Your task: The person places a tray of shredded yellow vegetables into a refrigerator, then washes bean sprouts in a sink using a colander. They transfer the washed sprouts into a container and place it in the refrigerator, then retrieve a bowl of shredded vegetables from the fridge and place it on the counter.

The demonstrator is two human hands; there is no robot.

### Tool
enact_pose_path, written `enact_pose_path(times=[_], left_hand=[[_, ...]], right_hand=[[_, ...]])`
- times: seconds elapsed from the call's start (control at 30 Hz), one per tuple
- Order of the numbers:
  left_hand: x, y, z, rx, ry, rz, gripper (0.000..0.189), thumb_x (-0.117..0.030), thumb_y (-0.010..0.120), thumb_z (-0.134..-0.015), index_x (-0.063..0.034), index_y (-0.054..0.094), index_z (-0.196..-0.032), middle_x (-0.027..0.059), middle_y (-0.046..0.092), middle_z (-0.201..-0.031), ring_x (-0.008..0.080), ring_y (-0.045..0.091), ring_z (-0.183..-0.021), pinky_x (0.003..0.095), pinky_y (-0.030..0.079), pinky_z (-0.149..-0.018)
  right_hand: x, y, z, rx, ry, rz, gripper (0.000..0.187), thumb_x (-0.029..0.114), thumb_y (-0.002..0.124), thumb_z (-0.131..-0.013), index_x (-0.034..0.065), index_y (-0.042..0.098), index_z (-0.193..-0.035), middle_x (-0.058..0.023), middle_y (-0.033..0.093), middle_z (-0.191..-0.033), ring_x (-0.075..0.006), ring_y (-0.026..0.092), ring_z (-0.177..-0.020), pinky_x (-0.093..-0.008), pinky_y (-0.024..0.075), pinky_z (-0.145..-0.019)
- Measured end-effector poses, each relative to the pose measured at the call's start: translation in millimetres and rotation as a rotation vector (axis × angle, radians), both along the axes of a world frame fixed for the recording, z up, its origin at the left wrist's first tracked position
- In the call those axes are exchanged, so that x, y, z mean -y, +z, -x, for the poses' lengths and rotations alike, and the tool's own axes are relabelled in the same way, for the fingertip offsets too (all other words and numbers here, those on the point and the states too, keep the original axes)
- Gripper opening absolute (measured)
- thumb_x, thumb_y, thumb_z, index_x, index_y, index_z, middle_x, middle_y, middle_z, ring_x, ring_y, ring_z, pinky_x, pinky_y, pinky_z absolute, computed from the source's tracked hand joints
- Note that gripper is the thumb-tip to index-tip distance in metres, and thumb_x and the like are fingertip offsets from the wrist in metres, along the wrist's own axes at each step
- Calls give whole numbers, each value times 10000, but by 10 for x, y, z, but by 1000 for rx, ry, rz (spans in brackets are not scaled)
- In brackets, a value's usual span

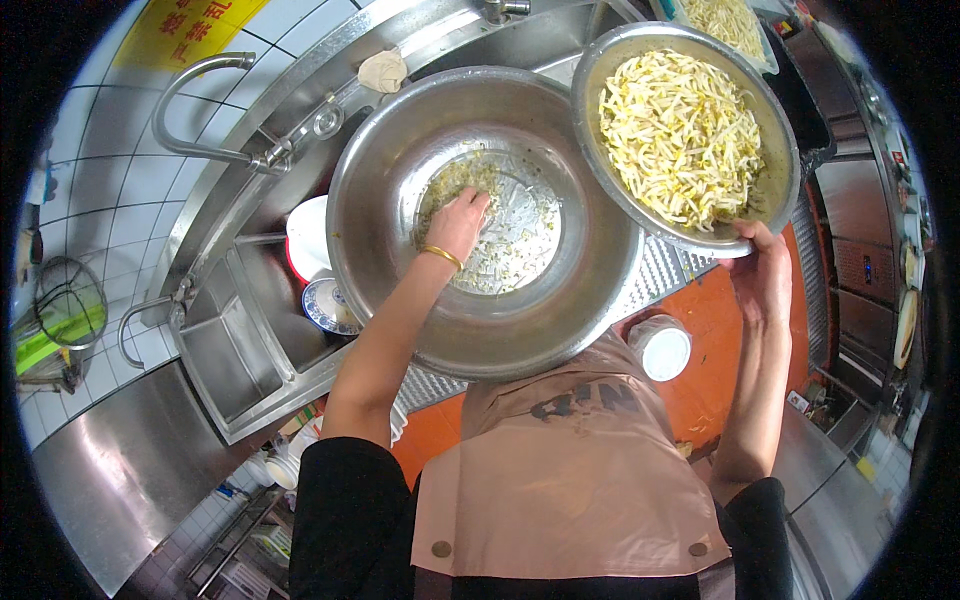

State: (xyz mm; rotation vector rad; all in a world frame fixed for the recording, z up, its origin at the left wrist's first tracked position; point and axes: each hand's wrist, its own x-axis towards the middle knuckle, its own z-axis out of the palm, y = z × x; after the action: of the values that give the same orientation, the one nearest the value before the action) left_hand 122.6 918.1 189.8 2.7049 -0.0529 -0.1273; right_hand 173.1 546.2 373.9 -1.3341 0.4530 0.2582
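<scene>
My left hand [457,221] reaches into a large stainless steel basin [592,247] over the sink. Its fingers are bent down at the basin's floor, among loose bits of sprout and hulls [517,262] in what looks like shallow water. Whether they hold any of it is hidden. With my right hand [761,259] I grip the near rim of a smaller metal bowl [784,180]. A heap of bean sprouts [682,139] fills much of that bowl. Its left side overlaps the big basin's right rim.
Left of the basin are a blue-patterned plate [330,306], a white dish [307,238] and a curved faucet [202,67]. A crumpled cloth [382,71] lies on the sink ledge. A lidded white tub [664,349] stands below. More sprouts [724,26] fill a container at the back right.
</scene>
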Motion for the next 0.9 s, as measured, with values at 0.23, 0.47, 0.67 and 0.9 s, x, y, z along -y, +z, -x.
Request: enact_pose_path(times=[0.23, 0.47, 0.67, 0.9], left_hand=[[72, 334, -500, -107, 259, 408, 227, -214, 560, -882, -25, 658, -961, 158, 641, -1010, 322, 619, -875, 397, 492, -780], [113, -2, -628, 1, -148, -145, 337, -233, 586, -857, -148, 528, -1178, 110, 535, -1126, 356, 589, -952, 453, 479, -847], [108, -133, -158, -60, -235, 0, 144, -109, 617, -790, -83, 575, -925, 99, 570, -1008, 316, 619, -831, 434, 508, -737], [-198, 143, -437, -341, 275, 575, 77, -76, 618, -841, -48, 625, -912, 64, 645, -824, 159, 629, -732, 296, 514, -629]], right_hand=[[-11, 35, 2, 6, -34, -22, 157, 7, 517, -825, -126, 541, -904, -148, 622, -791, -187, 649, -626, -269, 610, -548], [-85, 83, -19, 12, 15, -26, 199, 2, 513, -823, -128, 520, -974, -150, 629, -830, -188, 654, -653, -272, 611, -547], [-12, -11, -8, -4, -43, -20, 213, -1, 521, -817, -128, 515, -988, -158, 630, -854, -197, 656, -652, -272, 607, -535], [-42, 17, -37, 14, -10, -29, 277, 3, 524, -818, -132, 475, -1055, -176, 631, -876, -200, 656, -640, -276, 607, -530]])
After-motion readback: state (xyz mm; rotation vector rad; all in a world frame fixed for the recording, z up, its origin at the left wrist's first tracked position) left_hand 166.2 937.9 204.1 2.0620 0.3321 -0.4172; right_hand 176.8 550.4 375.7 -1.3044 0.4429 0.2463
